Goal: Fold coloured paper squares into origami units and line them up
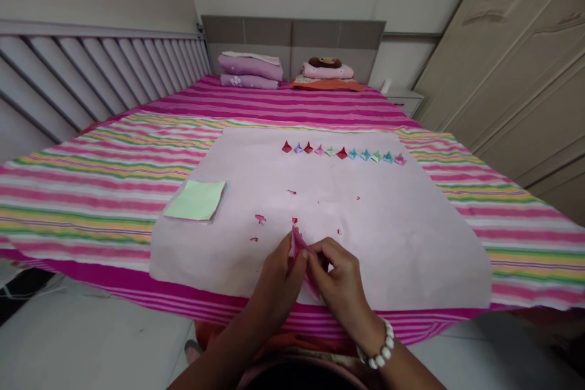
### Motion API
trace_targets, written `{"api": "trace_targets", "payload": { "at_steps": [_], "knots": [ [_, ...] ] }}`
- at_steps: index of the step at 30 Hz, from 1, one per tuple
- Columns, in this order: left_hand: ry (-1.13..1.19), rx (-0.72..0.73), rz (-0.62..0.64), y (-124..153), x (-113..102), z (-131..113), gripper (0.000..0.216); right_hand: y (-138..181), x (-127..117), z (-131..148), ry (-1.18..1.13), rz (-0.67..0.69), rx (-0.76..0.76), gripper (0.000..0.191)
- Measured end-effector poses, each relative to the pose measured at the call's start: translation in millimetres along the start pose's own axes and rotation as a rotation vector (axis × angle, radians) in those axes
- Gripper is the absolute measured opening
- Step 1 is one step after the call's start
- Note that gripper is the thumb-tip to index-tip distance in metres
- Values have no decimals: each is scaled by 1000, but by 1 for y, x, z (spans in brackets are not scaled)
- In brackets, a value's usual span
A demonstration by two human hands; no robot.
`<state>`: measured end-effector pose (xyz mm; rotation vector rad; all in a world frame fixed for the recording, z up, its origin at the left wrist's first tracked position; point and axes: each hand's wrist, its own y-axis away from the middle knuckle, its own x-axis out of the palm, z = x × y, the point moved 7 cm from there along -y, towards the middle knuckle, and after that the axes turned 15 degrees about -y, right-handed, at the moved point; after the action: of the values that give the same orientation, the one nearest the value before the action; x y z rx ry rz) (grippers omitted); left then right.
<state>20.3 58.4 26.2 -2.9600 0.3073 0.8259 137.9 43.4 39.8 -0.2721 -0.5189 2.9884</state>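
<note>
Both of my hands pinch a small folded pink paper piece (299,245) just above the near edge of a large pale pink sheet (388,225) spread on the bed. My left hand (280,280) grips the piece's left side. The fingers of my right hand (339,277), which wears a white bead bracelet (381,354) at the wrist, are closed on its right side. A row of several small folded paper shapes (342,153) in red, purple, pink, green and blue lies along the sheet's far part. A stack of square papers (196,200) with a light green top sheet lies to the left.
Small red paper scraps (260,219) dot the sheet near my hands. The bed carries a pink striped cover (91,189). Folded purple bedding (250,68) and a pillow stack (328,73) lie at the headboard. A slatted rail (91,67) runs on the left, a wardrobe (516,67) on the right.
</note>
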Motion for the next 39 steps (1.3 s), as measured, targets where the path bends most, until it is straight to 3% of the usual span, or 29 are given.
{"api": "trace_targets", "payload": {
  "at_steps": [4, 10, 18, 26, 33, 36, 39],
  "knots": [
    [-51, -43, -19, -3, 2, 6, 36, 1, 2, 2, 5, -4, -34, 17],
    [-48, -37, -19, -5, 0, 4, 30, 1, 1, 9, 36, -18, -130, 14],
    [168, -25, -39, -8, -3, 16, 46, -1, -8, 1, -233, -22, -162, 38],
    [360, -93, 162, -8, -5, 16, 33, 1, -14, 2, -252, 16, -140, 40],
    [365, -10, 388, 1, -8, 11, 64, 4, -17, 1, -267, 67, -89, 38],
    [320, -4, 338, 1, -17, 7, 48, 5, -15, 0, -338, 154, -40, 36],
    [287, 40, 243, 0, -23, 4, 34, 4, -15, -3, -442, 149, 27, 24]
  ]
}}
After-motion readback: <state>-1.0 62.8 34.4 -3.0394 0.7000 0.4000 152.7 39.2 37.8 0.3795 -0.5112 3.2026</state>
